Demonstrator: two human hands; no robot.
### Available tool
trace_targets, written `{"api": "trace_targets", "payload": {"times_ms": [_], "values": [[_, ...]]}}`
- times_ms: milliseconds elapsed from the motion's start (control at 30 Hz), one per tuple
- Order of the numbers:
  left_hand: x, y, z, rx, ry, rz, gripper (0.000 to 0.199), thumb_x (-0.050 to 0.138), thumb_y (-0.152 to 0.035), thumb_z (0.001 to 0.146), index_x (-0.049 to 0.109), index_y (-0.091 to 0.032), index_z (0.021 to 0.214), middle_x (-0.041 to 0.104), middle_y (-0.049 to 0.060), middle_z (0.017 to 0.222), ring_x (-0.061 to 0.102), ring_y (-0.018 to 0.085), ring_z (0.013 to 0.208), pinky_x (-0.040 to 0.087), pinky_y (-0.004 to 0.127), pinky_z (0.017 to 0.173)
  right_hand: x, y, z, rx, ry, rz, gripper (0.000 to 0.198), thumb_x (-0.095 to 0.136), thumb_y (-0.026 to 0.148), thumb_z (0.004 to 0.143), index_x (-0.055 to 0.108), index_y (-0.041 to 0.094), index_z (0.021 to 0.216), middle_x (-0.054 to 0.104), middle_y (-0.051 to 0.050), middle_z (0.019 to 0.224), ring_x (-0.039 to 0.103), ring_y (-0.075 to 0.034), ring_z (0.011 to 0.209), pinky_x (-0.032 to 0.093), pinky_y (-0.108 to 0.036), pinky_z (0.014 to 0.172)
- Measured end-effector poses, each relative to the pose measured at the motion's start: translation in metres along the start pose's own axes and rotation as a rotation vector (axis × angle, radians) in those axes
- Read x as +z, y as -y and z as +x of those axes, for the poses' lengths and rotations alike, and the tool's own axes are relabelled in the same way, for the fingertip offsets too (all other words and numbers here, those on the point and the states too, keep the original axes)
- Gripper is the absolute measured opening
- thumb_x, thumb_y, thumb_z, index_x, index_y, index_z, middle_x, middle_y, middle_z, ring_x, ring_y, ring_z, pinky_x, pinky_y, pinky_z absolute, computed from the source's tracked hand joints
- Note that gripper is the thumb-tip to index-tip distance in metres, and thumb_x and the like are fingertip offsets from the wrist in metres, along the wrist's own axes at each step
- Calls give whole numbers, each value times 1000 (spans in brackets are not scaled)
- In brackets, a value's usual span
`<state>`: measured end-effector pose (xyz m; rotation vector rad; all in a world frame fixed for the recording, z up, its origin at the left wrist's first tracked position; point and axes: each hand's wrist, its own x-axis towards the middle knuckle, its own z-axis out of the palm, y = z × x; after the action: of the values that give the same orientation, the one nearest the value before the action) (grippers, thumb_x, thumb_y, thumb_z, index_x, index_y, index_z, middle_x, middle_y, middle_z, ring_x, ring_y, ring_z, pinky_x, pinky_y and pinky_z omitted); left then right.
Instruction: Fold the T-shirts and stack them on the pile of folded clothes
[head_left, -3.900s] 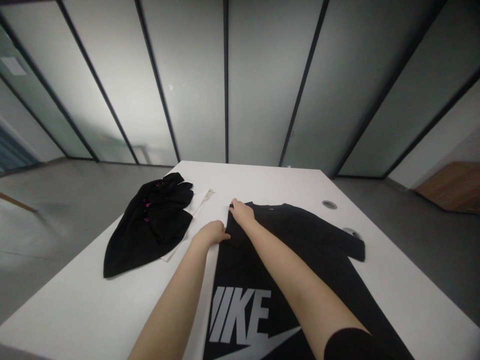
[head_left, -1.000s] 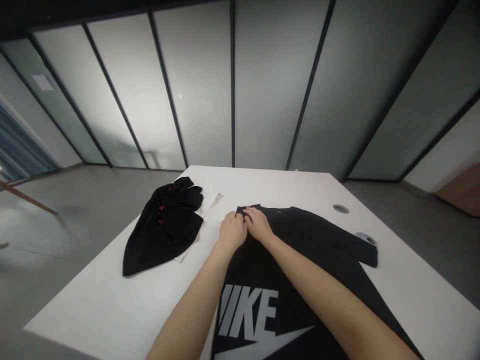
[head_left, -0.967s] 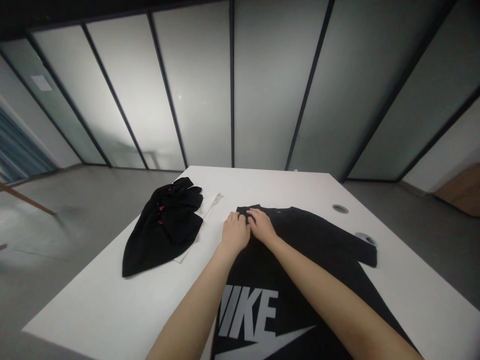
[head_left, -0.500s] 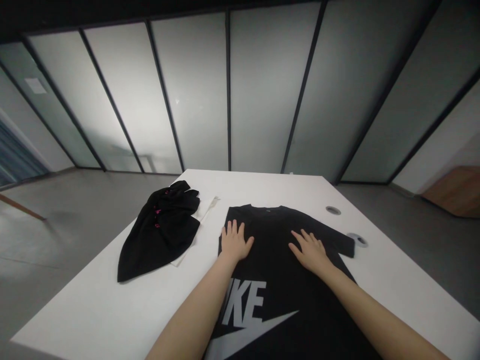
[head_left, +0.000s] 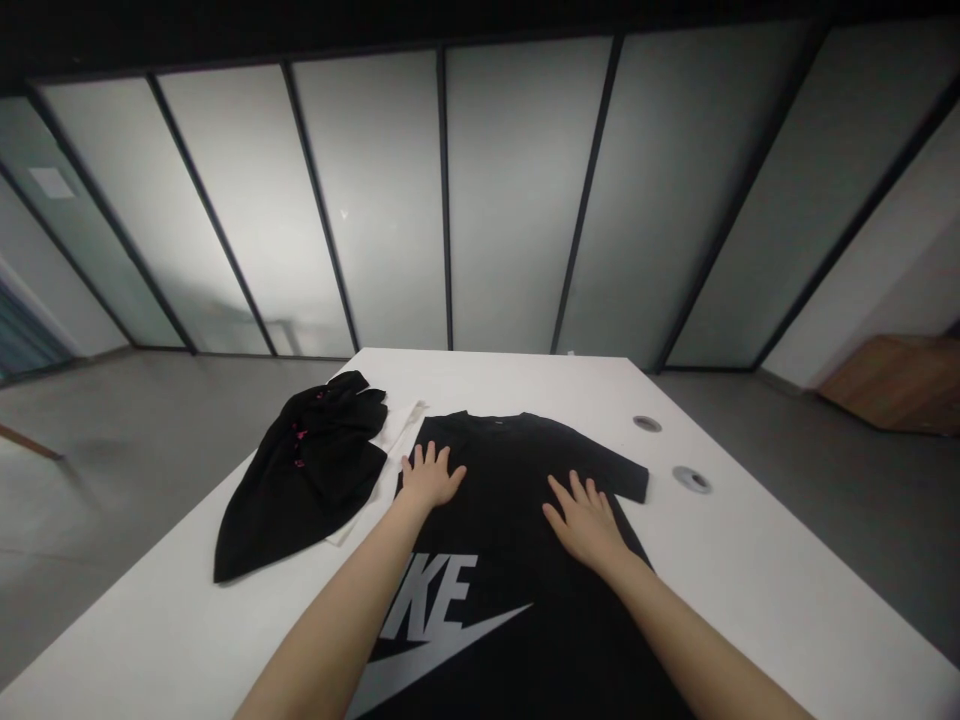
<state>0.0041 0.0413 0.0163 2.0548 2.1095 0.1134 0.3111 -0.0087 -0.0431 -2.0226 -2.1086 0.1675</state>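
Note:
A black short-sleeved T-shirt with a large grey printed logo is spread flat, neckline at the far end. On its upper left chest, near the shoulder, my left hand lies flat with fingers spread. My right hand rests on the right side of the chest, palm down and fingers apart. The shirt's right sleeve stretches out to the right. Its left sleeve is not seen spread out, and my left forearm covers part of the logo.
A crumpled black garment with pink marks lies on the left of the white table, over a pale cloth. Two round cable grommets are set in the right side. Frosted glass panels stand behind.
Both hands have slid the T-shirt to the left across the table. Its right sleeve has come away from the nearer grommet, and its left edge is closer to the pale cloth.

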Motion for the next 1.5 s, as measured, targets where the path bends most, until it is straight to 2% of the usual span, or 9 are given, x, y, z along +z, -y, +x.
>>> {"api": "trace_targets", "payload": {"times_ms": [133, 267, 433, 633, 800, 967, 1067, 1300, 1500], "values": [[-22, -37, 0, 72, -145, -265, 46, 46, -51, 103, 73, -18, 122, 69, 17, 139, 53, 39, 140, 39, 52, 115, -18, -12, 18, 17, -33, 156, 52, 51, 49, 100, 66, 24, 143, 53, -16, 159, 41, -37, 153, 33, -54, 124], [-21, -62, -5, 207, -178, -609, 37, 39, -36, 107, 73, -22, 107, 77, 5, 109, 69, 21, 104, 51, 30, 92, -46, -53, 38, 205, -258, 184, 52, 39, 38, 103, 64, 13, 142, 61, -23, 146, 54, -35, 141, 38, -50, 119], [7, -57, -14, 217, -286, -352, 21, 53, -26, 102, 74, -22, 102, 75, 8, 111, 65, 24, 109, 46, 36, 100, -47, -95, 38, 636, -243, -37, 63, 53, 54, 96, 66, 4, 132, 58, -36, 138, 51, -52, 134, 38, -66, 107], [23, -56, -15, 277, -257, -225, 19, 54, -25, 101, 73, -23, 102, 73, 7, 112, 64, 25, 111, 46, 37, 98, -54, -89, 50, 491, -282, 69, 44, 53, 41, 93, 69, 12, 122, 69, -25, 119, 64, -41, 118, 48, -52, 99], [22, -59, -15, 256, -217, -215, 20, 55, -26, 101, 74, -24, 104, 72, 8, 117, 62, 26, 116, 45, 38, 101, -75, -48, 63, 346, -308, 356, 41, 57, 35, 91, 60, 19, 129, 74, -14, 109, 71, -29, 96, 52, -37, 82], [23, -57, -15, 277, -225, -229, 20, 54, -26, 101, 74, -24, 105, 71, 8, 118, 61, 26, 117, 45, 39, 102, -59, -5, 58, 65, -176, 455, 54, 69, 26, 83, 57, 24, 135, 73, -11, 119, 72, -24, 99, 53, -33, 84], [26, -56, -14, 286, -238, -235, 19, 55, -27, 99, 74, -25, 105, 71, 8, 117, 61, 26, 116, 45, 39, 102, -44, 5, 61, 48, -75, 523, 57, 75, 34, 82, 59, 23, 136, 73, -10, 117, 72, -21, 89, 55, -33, 81], [26, -56, -15, 287, -230, -232, 17, 57, -27, 99, 73, -25, 106, 70, 7, 119, 61, 26, 118, 44, 40, 103, -31, -7, 94, 168, -265, 564, 42, 50, 13, 85, 65, 19, 124, 75, -9, 109, 72, -22, 97, 57, -37, 92], [29, -55, -17, 328, -241, -237, 15, 58, -24, 97, 71, -24, 105, 69, 7, 116, 61, 25, 115, 45, 39, 103, -17, -10, 74, 115, -286, 477, 25, 57, 17, 86, 68, 19, 108, 73, -11, 113, 68, -26, 110, 51, -40, 103]]}}
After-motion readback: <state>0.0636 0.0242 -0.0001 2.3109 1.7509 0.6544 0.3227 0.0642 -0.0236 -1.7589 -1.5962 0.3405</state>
